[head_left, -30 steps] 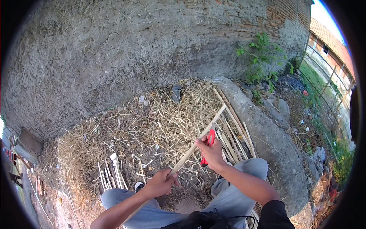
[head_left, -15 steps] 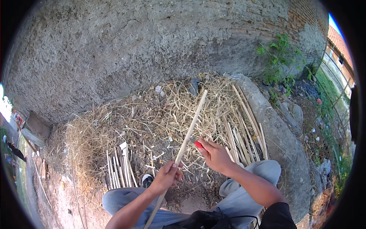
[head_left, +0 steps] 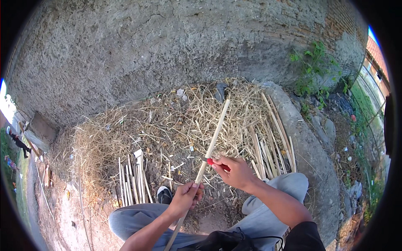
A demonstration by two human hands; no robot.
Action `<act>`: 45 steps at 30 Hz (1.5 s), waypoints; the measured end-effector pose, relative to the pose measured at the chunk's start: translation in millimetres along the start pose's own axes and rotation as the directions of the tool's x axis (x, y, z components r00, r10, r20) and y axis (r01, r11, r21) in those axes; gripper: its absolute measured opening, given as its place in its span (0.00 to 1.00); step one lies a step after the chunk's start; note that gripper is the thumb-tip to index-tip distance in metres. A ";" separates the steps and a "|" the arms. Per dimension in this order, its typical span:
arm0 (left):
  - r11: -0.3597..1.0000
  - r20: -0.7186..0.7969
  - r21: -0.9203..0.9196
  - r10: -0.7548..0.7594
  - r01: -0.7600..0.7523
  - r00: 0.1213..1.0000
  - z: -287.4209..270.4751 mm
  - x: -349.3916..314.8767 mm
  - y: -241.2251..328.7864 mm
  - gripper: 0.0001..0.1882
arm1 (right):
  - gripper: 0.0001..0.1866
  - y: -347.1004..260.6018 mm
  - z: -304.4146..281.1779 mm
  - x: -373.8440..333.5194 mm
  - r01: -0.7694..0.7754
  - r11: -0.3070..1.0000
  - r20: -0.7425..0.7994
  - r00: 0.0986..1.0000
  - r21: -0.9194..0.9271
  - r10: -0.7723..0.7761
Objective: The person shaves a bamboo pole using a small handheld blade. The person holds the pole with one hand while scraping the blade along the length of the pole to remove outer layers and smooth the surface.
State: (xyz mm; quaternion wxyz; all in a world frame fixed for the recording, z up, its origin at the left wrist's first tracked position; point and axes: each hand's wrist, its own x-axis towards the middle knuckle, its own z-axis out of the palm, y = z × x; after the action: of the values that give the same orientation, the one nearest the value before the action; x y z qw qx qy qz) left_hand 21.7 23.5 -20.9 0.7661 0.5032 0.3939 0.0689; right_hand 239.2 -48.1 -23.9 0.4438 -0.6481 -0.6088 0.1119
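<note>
A long pale bamboo strip [head_left: 216, 137] slants up and away from my lap. My left hand [head_left: 185, 198] is wrapped round its lower part, and the strip's near end runs down past my wrist. In my right hand [head_left: 233, 170] is a knife [head_left: 210, 161] with a red handle, gripped in closed fingers. Its short dark blade lies across the strip, a little above my left hand, and seems to touch it. Most of the handle is hidden by my fingers.
Bundles of cut strips lie by my left knee [head_left: 133, 180] and right knee [head_left: 272, 154]. Dry shavings [head_left: 163, 129] cover the ground up to a rough wall [head_left: 167, 54]. A stone slab [head_left: 312, 167] borders the right side. Far left, a person [head_left: 17, 142] stands.
My right hand has moved slightly left, bringing the knife blade from beside the strip to across it. The left hand keeps its grip, and the view has shifted a little.
</note>
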 end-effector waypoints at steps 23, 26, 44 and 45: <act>0.961 -0.081 0.211 0.201 -0.180 0.976 1.1 -0.1 -17.5 0.15 | 0.11 -7.9 16.2 -15.6 0.021 0.990 0.124 0.992 -0.138 -0.004; 0.938 -0.095 0.272 0.249 -0.215 0.964 2.5 -2.9 -19.2 0.15 | 0.11 -7.4 17.2 -17.4 0.020 0.991 0.123 0.992 -0.133 -0.004; 0.883 0.024 0.419 0.221 -0.210 0.975 3.3 -23.7 -22.1 0.13 | 0.10 38.6 -10.9 8.9 -0.348 0.908 -0.012 0.935 -0.232 0.355; 0.900 -0.004 0.404 0.179 -0.162 0.984 4.4 -30.6 -17.3 0.14 | 0.10 42.8 -12.4 7.5 -0.223 0.944 -0.049 0.975 -0.244 0.218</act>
State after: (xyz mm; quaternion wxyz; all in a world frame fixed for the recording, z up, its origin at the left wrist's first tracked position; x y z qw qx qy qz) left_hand -1.2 -3.4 -18.0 0.6293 0.6807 0.3696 0.0636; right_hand 279.0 -41.1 -44.1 0.3507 -0.7636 -0.5367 0.0770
